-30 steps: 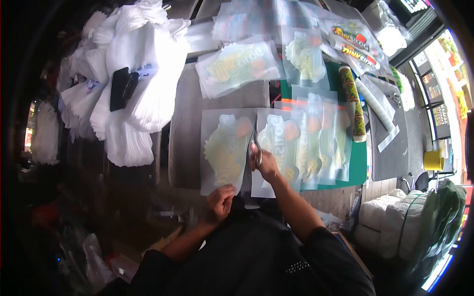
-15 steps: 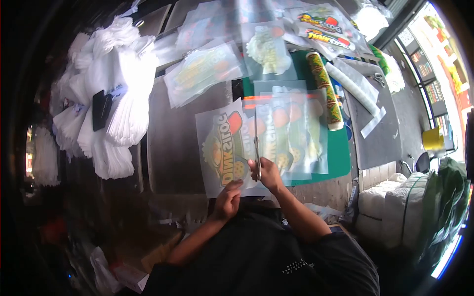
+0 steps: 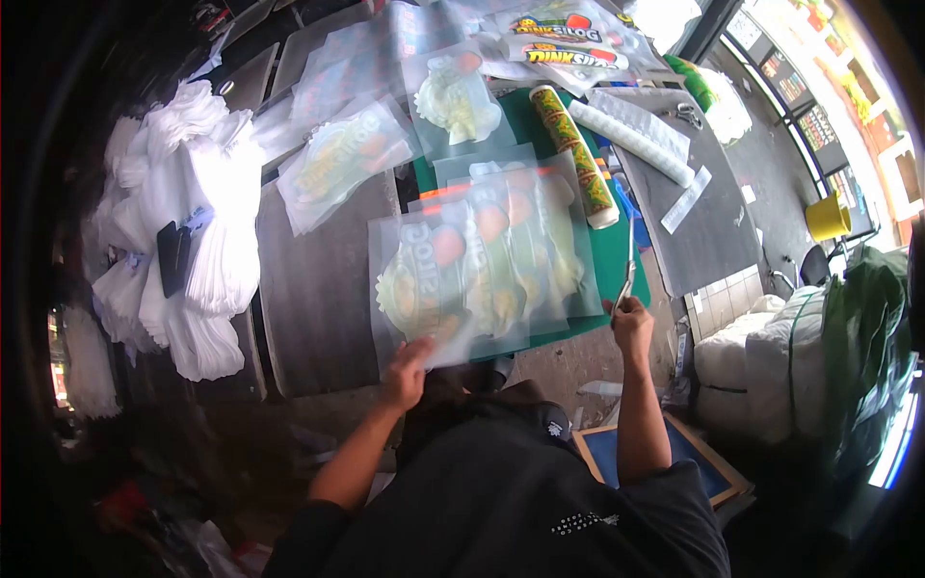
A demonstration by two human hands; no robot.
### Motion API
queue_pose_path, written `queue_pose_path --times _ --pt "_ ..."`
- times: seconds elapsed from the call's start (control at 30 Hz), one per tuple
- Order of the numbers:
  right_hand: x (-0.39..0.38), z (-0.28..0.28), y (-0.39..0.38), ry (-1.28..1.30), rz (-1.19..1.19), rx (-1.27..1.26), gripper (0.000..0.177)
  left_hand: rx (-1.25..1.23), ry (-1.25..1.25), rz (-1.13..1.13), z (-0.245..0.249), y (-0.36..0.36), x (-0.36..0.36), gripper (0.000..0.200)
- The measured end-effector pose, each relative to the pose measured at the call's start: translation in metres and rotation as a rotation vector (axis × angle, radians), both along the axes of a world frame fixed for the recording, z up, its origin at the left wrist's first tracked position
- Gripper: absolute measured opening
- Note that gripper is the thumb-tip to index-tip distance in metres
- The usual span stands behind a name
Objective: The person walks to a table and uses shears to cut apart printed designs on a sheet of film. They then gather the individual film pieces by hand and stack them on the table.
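Observation:
My left hand (image 3: pixel 410 374) has its fingers closed at the lower edge of a translucent printed sheet (image 3: pixel 393 252), which overlaps several similar sheets (image 3: pixel 568 289) on the green cutting mat (image 3: pixel 617 265). The hand and this edge are slightly blurred. In my right hand (image 3: pixel 632 326) is a pair of scissors (image 3: pixel 627 275), blades pointing up and away from me. They are held apart from the sheets, over the mat's right edge.
A patterned roll (image 3: pixel 575 157) and a clear film roll (image 3: pixel 636 144) lie at the right. More printed sheets (image 3: pixel 352 159) spread across the back. White bundled bags (image 3: pixel 217 231) with a black phone (image 3: pixel 174 258) are piled left. A wood-edged blue frame (image 3: pixel 699 453) sits low right.
My right hand has carried the scissors rightward, off the sheet. The printed sheet at my left hand has shifted right over the other sheets. The whole view has also shifted.

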State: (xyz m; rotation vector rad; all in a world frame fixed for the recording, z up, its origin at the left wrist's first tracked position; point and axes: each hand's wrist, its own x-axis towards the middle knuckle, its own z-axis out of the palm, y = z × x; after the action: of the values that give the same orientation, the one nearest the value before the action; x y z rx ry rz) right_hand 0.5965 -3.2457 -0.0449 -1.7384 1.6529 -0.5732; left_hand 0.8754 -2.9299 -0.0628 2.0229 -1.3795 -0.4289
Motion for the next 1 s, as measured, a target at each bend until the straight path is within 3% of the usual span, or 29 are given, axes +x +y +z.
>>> queue_pose_path --times 0.03,0.07,0.17,0.23,0.37,0.47,0.63,0.7,0.77,0.83,0.9,0.93,0.97,1.0 --pt "-0.008 -0.006 -0.005 0.042 -0.012 -0.041 0.029 -0.062 0.223 0.099 0.005 0.000 0.003 0.042" --pt "-0.010 -0.001 -0.008 0.078 -0.036 -0.005 0.033 0.005 0.251 0.243 0.015 -0.001 0.004 0.036" --pt "-0.017 -0.018 -0.014 0.113 0.052 -0.120 0.036 -0.161 0.077 0.286 0.039 -0.023 0.006 0.034" --pt "-0.014 -0.013 -0.013 0.189 0.025 -0.070 0.032 -0.218 0.058 0.304 0.042 -0.047 -0.008 0.034" --pt "0.008 -0.011 -0.011 0.193 0.067 -0.144 0.025 -0.322 -0.042 0.079 0.047 -0.088 -0.021 0.038" --pt "0.010 -0.013 -0.005 0.193 0.092 -0.116 0.032 -0.189 -0.173 -0.069 0.040 -0.096 -0.021 0.040" --pt "0.020 -0.020 0.008 0.191 0.092 -0.134 0.034 -0.137 -0.184 -0.093 0.028 -0.074 -0.006 0.033" --pt "0.023 -0.035 0.011 0.123 0.047 -0.378 0.030 -0.028 -0.176 -0.054 0.039 -0.063 0.004 0.030" --pt "0.030 -0.040 0.017 0.085 0.065 -0.321 0.030 -0.035 -0.212 -0.042 0.047 -0.052 0.015 0.029" --pt "0.041 -0.037 0.022 0.080 0.008 -0.555 0.034 -0.009 -0.371 -0.082 0.052 -0.044 0.026 0.028" --pt "0.070 -0.003 0.039 -0.014 0.152 -0.552 0.048 -0.015 -0.400 -0.081 0.066 -0.039 0.036 0.028" --pt "0.088 0.011 0.053 -0.373 0.336 -0.333 0.065 -0.019 -0.422 -0.103 0.072 -0.037 0.040 0.028" --pt "0.106 0.037 0.074 -0.454 0.537 -0.181 0.080 -0.020 -0.423 -0.095 0.076 -0.036 0.045 0.028" --pt "0.125 0.059 0.092 -0.336 0.777 -0.162 0.083 0.065 -0.354 -0.159 0.079 -0.037 0.049 0.028"
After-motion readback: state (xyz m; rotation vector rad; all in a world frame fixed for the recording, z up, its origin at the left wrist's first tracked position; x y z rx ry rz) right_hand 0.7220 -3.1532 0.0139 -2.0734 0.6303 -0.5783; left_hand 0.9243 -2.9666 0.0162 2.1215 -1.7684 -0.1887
